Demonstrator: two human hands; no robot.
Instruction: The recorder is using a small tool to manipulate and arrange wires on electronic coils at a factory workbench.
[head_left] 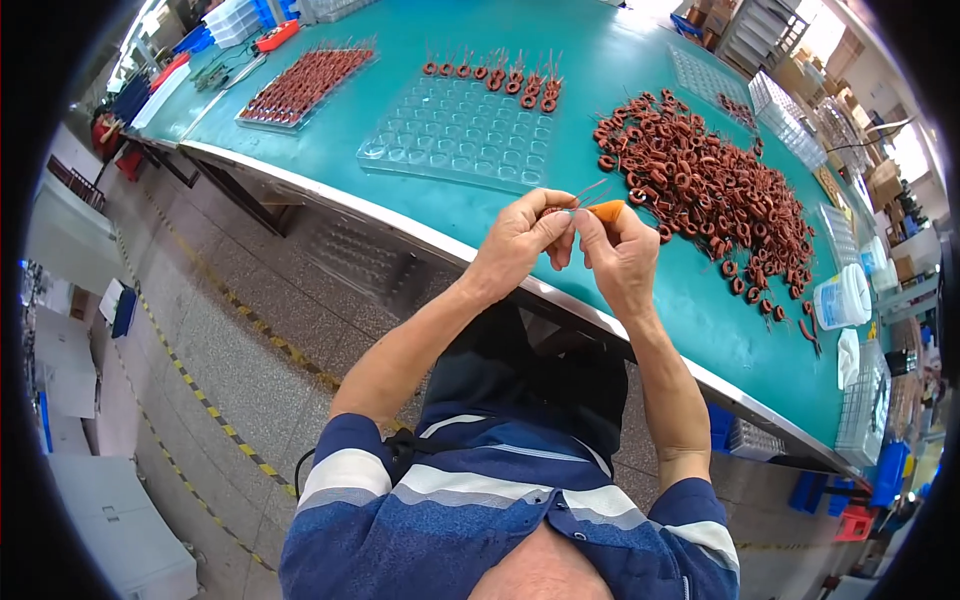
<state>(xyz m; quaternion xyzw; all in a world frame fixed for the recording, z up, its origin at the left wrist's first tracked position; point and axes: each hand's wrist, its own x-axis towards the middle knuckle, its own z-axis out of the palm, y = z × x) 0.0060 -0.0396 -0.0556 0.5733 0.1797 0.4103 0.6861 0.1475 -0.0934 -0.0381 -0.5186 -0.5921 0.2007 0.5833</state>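
Observation:
Just over the table's front edge, my left hand (pixel 510 245) pinches a small reddish-brown wire-wound ring coil (pixel 552 211), mostly covered by the fingers. Thin wire leads (pixel 592 192) stick up from it. Touching the left fingertips, my right hand (pixel 628 262) is closed in a pinch at the leads; its exact grip is partly hidden. An orange cover (pixel 606 210) shows at its index finger. Beyond the hands lies a clear plastic tray (pixel 440 140) with round pockets, coils standing in its far rows, leads up. A large heap of similar coils (pixel 715 185) spreads to the right.
A second tray of coils (pixel 305 88) sits farther left on the green table (pixel 400 210). At the right are a white tub (pixel 842 298), a white cloth (pixel 848 358) and stacked clear trays (pixel 865 405). Another clear tray (pixel 710 80) lies behind the heap.

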